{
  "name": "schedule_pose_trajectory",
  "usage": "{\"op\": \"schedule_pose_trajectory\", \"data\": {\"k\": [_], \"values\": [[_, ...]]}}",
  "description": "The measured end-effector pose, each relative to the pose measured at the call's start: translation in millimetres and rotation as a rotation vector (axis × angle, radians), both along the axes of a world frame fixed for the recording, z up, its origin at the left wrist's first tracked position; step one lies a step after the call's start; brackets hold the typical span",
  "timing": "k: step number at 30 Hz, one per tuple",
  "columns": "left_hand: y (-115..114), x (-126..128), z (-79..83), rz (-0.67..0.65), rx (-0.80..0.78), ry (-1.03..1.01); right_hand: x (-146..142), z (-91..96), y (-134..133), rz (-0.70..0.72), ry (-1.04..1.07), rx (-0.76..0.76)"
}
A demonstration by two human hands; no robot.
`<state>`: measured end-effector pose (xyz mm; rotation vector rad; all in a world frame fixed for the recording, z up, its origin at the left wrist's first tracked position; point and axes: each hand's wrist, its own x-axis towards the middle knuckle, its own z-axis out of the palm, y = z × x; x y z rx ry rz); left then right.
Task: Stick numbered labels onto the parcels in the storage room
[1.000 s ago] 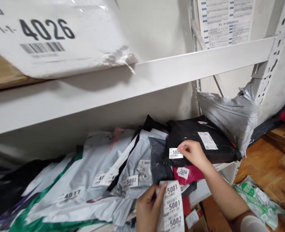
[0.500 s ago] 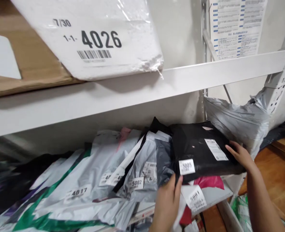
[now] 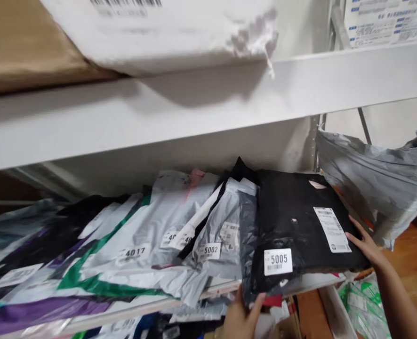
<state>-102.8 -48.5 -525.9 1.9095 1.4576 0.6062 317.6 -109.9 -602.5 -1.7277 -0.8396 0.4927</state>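
Observation:
A black plastic parcel (image 3: 300, 221) with a white label reading 5005 lies at the right end of the shelf's row of bags. My right hand (image 3: 365, 242) grips its right edge, the fingers resting on top beside the long shipping label. At the parcel's lower left corner is my left hand (image 3: 242, 318), thumb and finger on either side of the dark plastic; its lower part is cut off by the frame. Directly left of the parcel leans a grey bag (image 3: 217, 235) labelled 5002.
More mailer bags, among them a grey one (image 3: 124, 268) labelled 4017, lean leftward along the shelf. A white shelf beam (image 3: 194, 113) crosses above, carrying a white package (image 3: 180, 42) and a cardboard box (image 3: 28, 42). A large grey bag (image 3: 378, 174) stands far right.
The parcel's front edge has come down towards me, covering most of the pink bag and white label beneath. Both hands moved with it. The view has tilted down and shifted left.

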Motion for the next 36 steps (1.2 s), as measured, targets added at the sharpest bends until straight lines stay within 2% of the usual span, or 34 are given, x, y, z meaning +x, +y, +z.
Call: {"op": "schedule_pose_trajectory", "data": {"k": [2, 4, 6, 9, 11, 13, 15, 17, 19, 21, 22, 23, 24, 26, 27, 28, 29, 31, 33, 36], "values": [[7.7, 12.0, 8.8, 0.031, -0.006, 0.005, -6.4, -1.1, 9.6, 0.019, 0.025, 0.04], [19.9, 21.9, 21.4, 0.069, 0.002, 0.094, -15.9, 1.8, 23.6, 0.037, 0.046, 0.061], [36.8, 28.3, 34.0, 0.112, 0.063, 0.157, -28.0, 4.5, 42.2, 0.043, 0.074, 0.086], [63.1, 33.5, 46.0, 0.194, 0.201, 0.06, -46.5, 2.3, 71.3, 0.036, 0.088, 0.087], [71.7, 34.0, 48.1, 0.237, 0.241, -0.037, -53.8, -1.2, 84.1, 0.03, 0.091, 0.075], [67.6, 29.8, 46.2, 0.262, 0.211, -0.107, -54.5, -3.0, 87.3, 0.007, 0.087, 0.07], [51.4, 19.5, 41.8, 0.253, 0.134, -0.124, -51.2, -2.2, 79.7, -0.047, 0.073, 0.068], [28.5, 3.5, 35.5, 0.211, 0.077, -0.12, -52.3, -0.8, 62.6, -0.135, 0.041, 0.072], [5.6, -15.4, 28.0, 0.186, 0.08, -0.144, -68.2, -0.7, 38.1, -0.29, -0.056, 0.142], [-12.4, -34.1, 19.7, 0.19, 0.112, -0.216, -105.4, -1.1, 9.2, -0.456, -0.192, 0.295], [-18.9, -42.5, 15.5, 0.193, 0.128, -0.258, -131.5, -0.7, -5.5, -0.471, -0.216, 0.373], [-23.7, -50.3, 11.6, 0.19, 0.144, -0.293, -161.4, 0.6, -19.5, -0.394, -0.19, 0.422], [-27.2, -57.6, 7.9, 0.179, 0.156, -0.323, -193.6, 2.5, -32.2, -0.199, -0.126, 0.409], [-31.5, -71.8, 2.0, 0.141, 0.172, -0.365, -259.2, 7.1, -51.3, 0.422, 0.058, 0.256], [-33.1, -79.8, 0.1, 0.109, 0.189, -0.381, -290.5, 8.7, -57.3, 0.627, 0.155, 0.208], [-34.6, -89.2, -1.1, 0.068, 0.219, -0.393, -320.2, 9.1, -60.9, 0.758, 0.247, 0.153], [-36.4, -100.6, -1.7, 0.016, 0.259, -0.403, -348.1, 8.1, -62.6, 0.81, 0.338, 0.107], [-40.5, -130.3, -1.9, -0.075, 0.344, -0.4, -400.1, 2.0, -62.1, 0.779, 0.479, 0.06], [-45.2, -169.3, -3.3, -0.112, 0.387, -0.356, -449.9, -7.6, -60.7, 0.672, 0.573, 0.069], [-51.7, -237.6, -12.5, -0.173, 0.365, -0.244, -524.5, -19.4, -67.2, 0.477, 0.685, 0.116]]}}
